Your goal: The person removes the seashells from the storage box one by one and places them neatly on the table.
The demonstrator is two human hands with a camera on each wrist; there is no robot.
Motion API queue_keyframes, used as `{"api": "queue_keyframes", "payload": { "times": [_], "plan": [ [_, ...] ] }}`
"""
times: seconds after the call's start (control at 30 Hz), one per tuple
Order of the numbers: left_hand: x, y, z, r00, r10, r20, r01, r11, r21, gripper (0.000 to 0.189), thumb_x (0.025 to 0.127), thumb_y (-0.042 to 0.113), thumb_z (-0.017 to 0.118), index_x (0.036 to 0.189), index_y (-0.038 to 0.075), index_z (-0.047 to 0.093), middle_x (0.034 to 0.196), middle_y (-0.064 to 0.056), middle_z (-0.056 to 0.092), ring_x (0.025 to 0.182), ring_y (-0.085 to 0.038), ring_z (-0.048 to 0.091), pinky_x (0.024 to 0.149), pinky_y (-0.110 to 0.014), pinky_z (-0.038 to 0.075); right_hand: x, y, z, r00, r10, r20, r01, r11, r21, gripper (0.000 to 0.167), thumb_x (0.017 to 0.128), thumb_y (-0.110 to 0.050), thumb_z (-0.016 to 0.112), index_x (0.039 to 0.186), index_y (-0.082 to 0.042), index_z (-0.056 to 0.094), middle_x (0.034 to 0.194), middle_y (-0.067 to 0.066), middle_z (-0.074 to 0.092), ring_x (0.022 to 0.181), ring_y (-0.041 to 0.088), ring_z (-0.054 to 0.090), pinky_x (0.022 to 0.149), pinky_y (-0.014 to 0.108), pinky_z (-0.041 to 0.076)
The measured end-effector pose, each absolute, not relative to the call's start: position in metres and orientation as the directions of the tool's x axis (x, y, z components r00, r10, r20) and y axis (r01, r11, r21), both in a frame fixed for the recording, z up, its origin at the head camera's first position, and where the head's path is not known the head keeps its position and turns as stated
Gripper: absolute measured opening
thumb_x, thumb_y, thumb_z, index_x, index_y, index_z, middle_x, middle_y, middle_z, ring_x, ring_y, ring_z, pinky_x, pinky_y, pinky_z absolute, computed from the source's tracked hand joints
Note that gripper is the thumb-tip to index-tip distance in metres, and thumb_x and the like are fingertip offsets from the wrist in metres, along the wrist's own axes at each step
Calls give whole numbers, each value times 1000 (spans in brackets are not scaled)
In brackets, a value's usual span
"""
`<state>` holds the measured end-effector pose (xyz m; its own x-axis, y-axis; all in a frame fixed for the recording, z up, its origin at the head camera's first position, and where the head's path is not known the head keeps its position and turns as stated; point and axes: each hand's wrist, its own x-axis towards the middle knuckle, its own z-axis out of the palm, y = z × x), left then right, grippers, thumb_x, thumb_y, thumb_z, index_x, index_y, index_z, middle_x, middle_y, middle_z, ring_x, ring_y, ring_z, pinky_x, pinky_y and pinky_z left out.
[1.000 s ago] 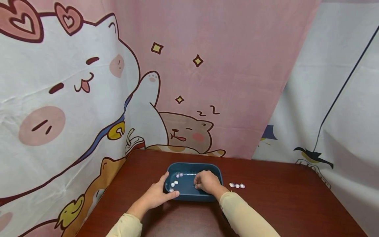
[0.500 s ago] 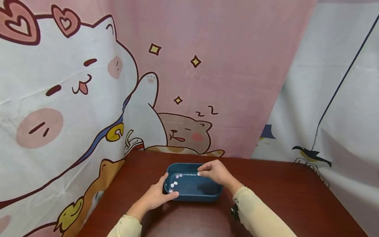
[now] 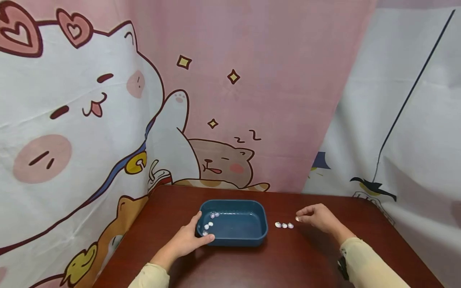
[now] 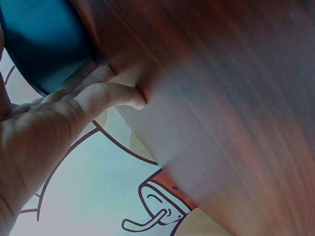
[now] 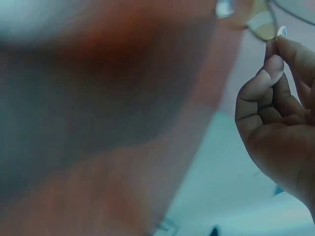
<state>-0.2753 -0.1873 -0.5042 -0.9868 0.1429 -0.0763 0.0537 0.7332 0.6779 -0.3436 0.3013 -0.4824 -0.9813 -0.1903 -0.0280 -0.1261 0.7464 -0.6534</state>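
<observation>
A dark blue rectangular tub (image 3: 237,242) stands on the table. My left hand (image 3: 185,241) holds its near left corner, thumb on the near rim and fingers along the left side. Inside the tub, several small white and purplish seashells (image 3: 210,224) lie along the left end. To the right of the tub, three similar seashells (image 3: 284,225) form a short row on the table. Just right of that row, my right hand (image 3: 321,219) pinches a small white seashell (image 3: 297,219) between thumb and fingertips. The right wrist view shows this pinched grip close up.
The reddish-brown wooden table (image 3: 230,268) reaches back to a pink cartoon curtain (image 3: 284,100) and a white one (image 3: 407,120) on the right. A dark strap (image 3: 343,268) sits at the right wrist.
My right hand has come up out of the tub with a seashell and moved right, past the row on the table. The left hand stays at the tub's corner.
</observation>
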Motion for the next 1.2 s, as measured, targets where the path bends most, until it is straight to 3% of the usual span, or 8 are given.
{"api": "queue_keyframes", "payload": {
  "times": [0.13, 0.4, 0.93, 1.2],
  "plan": [
    [-275, -188, -503, -987, 138, -85, 45, 735, 677, 113, 87, 63, 81, 170, 12, 25, 163, -26, 48, 139, -47, 57, 112, -73, 46, -341, 315, -499, -978, -199, -70, -100, 729, -677, 21, 93, -22, 84, 109, -9, 84, 115, 10, 80, 95, 18, 67, 77, 35, 58],
    [-276, -188, -502, -985, 143, -94, 40, 728, 684, 112, 87, 63, 81, 170, 11, 25, 163, -26, 48, 140, -47, 56, 112, -73, 45, -347, 310, -514, -972, -228, -63, -138, 763, -632, 17, 91, -20, 85, 105, -10, 85, 111, 8, 81, 105, 20, 69, 86, 37, 58],
    [-275, -187, -502, -987, 146, -70, 60, 732, 678, 111, 87, 62, 81, 169, 10, 27, 161, -26, 50, 137, -46, 59, 112, -71, 47, -358, 311, -523, -972, -233, -24, -171, 777, -606, 11, 89, -13, 86, 99, -9, 86, 102, 7, 81, 91, 13, 64, 78, 28, 54],
    [-275, -187, -502, -987, 141, -73, 55, 736, 674, 112, 87, 63, 81, 170, 11, 27, 160, -26, 51, 138, -48, 58, 112, -72, 46, -362, 310, -523, -970, -241, -21, -181, 784, -594, 10, 90, -13, 85, 99, -8, 85, 102, 8, 81, 93, 16, 65, 81, 34, 55]
  ]
}}
